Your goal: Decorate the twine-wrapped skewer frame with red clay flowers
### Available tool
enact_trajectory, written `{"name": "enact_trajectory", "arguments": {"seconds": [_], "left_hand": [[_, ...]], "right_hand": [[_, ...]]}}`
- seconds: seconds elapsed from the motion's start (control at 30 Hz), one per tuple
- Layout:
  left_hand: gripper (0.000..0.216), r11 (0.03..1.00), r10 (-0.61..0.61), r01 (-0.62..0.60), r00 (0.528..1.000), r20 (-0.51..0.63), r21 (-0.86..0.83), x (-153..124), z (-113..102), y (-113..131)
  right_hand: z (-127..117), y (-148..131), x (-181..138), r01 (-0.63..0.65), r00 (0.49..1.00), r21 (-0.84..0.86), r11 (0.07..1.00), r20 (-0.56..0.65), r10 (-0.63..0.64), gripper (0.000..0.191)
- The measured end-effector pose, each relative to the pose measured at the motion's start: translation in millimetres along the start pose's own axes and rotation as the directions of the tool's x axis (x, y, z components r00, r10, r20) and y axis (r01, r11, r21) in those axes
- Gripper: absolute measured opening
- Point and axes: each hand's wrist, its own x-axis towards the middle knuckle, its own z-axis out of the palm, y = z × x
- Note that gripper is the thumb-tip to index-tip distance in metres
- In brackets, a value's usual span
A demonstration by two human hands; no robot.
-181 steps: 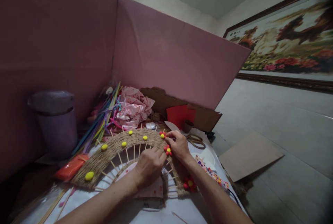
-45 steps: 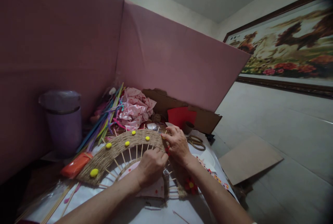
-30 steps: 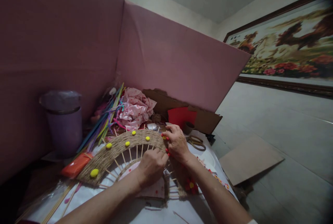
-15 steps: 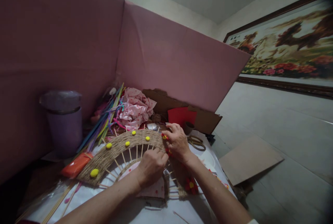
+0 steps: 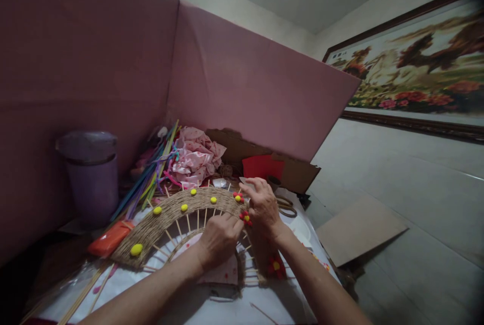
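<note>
A woven twine arch (image 5: 151, 229) on thin wooden sticks lies in front of me, dotted with yellow clay discs (image 5: 136, 250). My left hand (image 5: 221, 237) is closed, its fingertips together at the arch's inner edge; what they pinch is hidden. Over the arch's upper right is my right hand (image 5: 262, 206), fingers bent and somewhat apart beside a red-petalled clay flower (image 5: 238, 198). A second red flower (image 5: 245, 217) sits between the two hands. Lower on the right side is a larger red flower (image 5: 276, 265). Pink spotted material (image 5: 223, 269) fills the inner half-round.
An orange packet (image 5: 111, 238) touches the arch's left end. Behind lie colourful pipe cleaners (image 5: 151, 179), crumpled pink fabric (image 5: 196, 156), a red sheet (image 5: 262, 167) and scissors (image 5: 286, 206). A purple bin (image 5: 93, 184) stands left, and pink panels (image 5: 245, 83) rise behind.
My right hand's fingers have drawn slightly off the upper red flower, which now shows more fully, as does the flower below it. The left hand stays at the inner edge.
</note>
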Motion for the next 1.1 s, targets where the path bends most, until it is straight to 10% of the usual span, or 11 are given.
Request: {"name": "enact_trajectory", "arguments": {"seconds": [0.17,0.33,0.47,0.57,0.67,0.93,1.1], "left_hand": [[0.017,0.972,-0.155,0.134,0.983,-0.101,-0.193,6,-8,-5],[0.029,0.834,-0.35,0.226,0.922,-0.166,-0.503,20,-23,-17],[0.023,0.415,-0.608,0.435,0.786,0.111,-0.799,21,-34,-11],[0.026,0.004,-0.551,0.516,0.716,0.428,-0.857,8,-37,2],[0.03,-0.152,-0.416,0.566,0.707,0.572,-0.811,-8,-39,13],[0.035,0.074,-0.461,0.56,0.753,0.47,-0.825,-20,-48,24],[0.029,0.012,-0.419,0.558,0.756,0.502,-0.83,-21,-37,16]], "right_hand": [[-24,-26,-20,-0.152,0.94,0.307,0.939,-0.248,0.233,0.035],[-28,-55,-46,-0.239,0.896,0.532,0.813,-0.201,0.395,0.024],[-20,-69,-61,-0.249,0.901,0.642,0.725,-0.122,0.417,0.016],[-14,-77,-71,-0.21,0.935,0.677,0.705,-0.071,0.347,0.016],[-10,-85,-80,-0.195,0.945,0.666,0.72,-0.069,0.319,0.019],[-9,-83,-82,-0.194,0.963,0.563,0.804,-0.048,0.265,0.014],[-9,-77,-82,-0.183,0.964,0.534,0.826,-0.066,0.256,0.02]]}}
